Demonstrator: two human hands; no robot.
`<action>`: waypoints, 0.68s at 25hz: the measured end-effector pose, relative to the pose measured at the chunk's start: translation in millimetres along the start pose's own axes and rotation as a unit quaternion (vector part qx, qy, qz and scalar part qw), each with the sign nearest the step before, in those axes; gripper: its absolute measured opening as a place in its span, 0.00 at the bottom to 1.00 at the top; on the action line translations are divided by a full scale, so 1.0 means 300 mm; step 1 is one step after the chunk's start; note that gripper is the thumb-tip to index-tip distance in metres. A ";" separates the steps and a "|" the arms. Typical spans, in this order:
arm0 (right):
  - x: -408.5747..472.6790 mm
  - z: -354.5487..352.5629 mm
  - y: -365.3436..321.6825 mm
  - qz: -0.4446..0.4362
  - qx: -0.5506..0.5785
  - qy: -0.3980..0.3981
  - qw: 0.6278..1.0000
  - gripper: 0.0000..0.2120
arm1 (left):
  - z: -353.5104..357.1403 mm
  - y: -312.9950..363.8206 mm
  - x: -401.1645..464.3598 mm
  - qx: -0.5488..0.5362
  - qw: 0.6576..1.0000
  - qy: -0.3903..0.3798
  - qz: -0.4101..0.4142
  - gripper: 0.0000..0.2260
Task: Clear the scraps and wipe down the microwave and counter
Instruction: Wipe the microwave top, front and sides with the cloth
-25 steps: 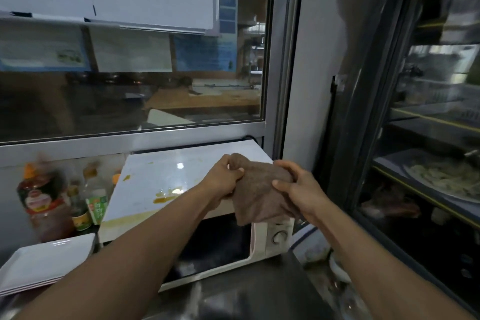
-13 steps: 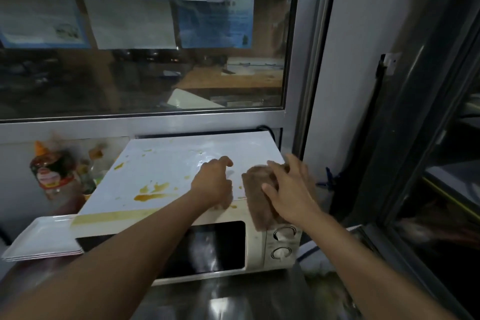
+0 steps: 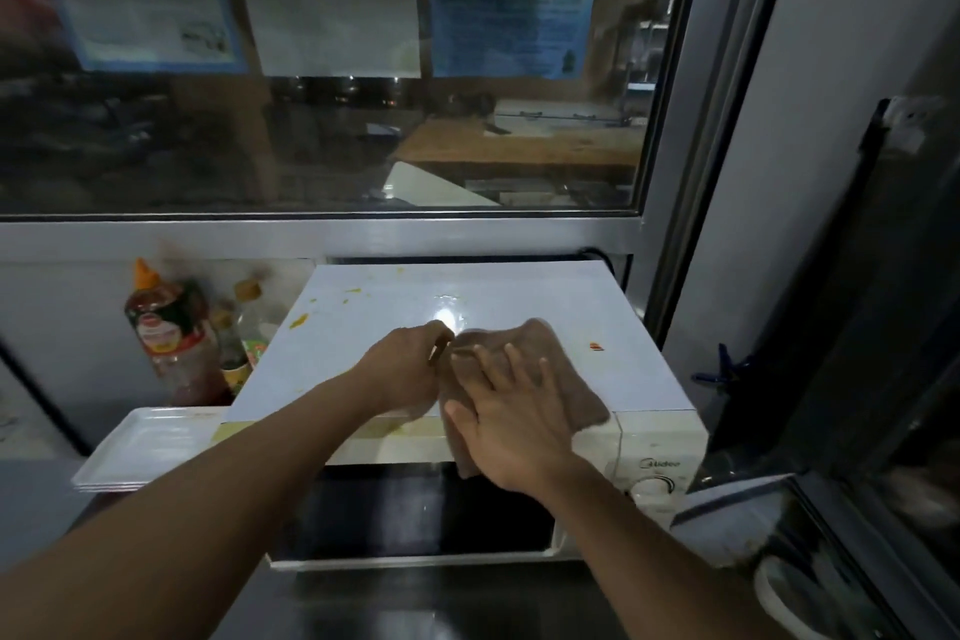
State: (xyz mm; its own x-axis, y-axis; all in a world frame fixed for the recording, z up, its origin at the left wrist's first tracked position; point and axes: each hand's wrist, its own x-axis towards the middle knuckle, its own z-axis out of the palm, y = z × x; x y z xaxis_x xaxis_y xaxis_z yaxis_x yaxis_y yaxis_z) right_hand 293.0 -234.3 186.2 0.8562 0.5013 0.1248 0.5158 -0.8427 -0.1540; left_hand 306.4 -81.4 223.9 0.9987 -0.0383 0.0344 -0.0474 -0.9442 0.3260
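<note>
The brown cloth (image 3: 540, 379) lies on the microwave (image 3: 519, 307) top near its front right corner, one end draped over the front edge; the right hand (image 3: 511, 424) presses it flat with straight fingers; the left hand (image 3: 408, 372) pinches the cloth's left edge; yellow smears (image 3: 298, 321) dot the back left, a red speck (image 3: 596, 346) the right edge; the far half lies bare.

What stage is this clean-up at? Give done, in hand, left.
Done: nothing looks finished yet.

In hand: the right hand presses a brown folded cloth flat onto the white microwave's top; the left hand pinches the cloth's edge.

Left: yellow sauce spots near the far left, a small red speck on the right, a yellow smear along the front edge, then the counter.
</note>
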 end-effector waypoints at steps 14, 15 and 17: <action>0.153 0.052 -0.256 -0.004 0.013 -0.031 0.999 0.24 | -0.095 -0.398 -0.249 0.011 0.989 0.099 -0.111 0.16; 0.151 0.065 -0.314 -0.038 0.012 -0.032 0.999 0.25 | -0.096 -0.412 -0.261 -0.003 0.992 0.092 -0.082 0.16; 0.126 0.067 -0.367 -0.090 -0.005 -0.036 0.995 0.29 | -0.097 -0.438 -0.278 -0.028 0.995 0.083 -0.043 0.16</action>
State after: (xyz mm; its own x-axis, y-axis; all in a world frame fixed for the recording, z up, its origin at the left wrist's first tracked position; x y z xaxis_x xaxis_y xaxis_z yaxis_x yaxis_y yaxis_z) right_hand 269.2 -118.6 188.1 0.7504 0.6562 0.0795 0.6605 -0.7402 -0.1259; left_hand 228.8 55.4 205.6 0.9823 0.1000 0.1583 0.0316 -0.9217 0.3867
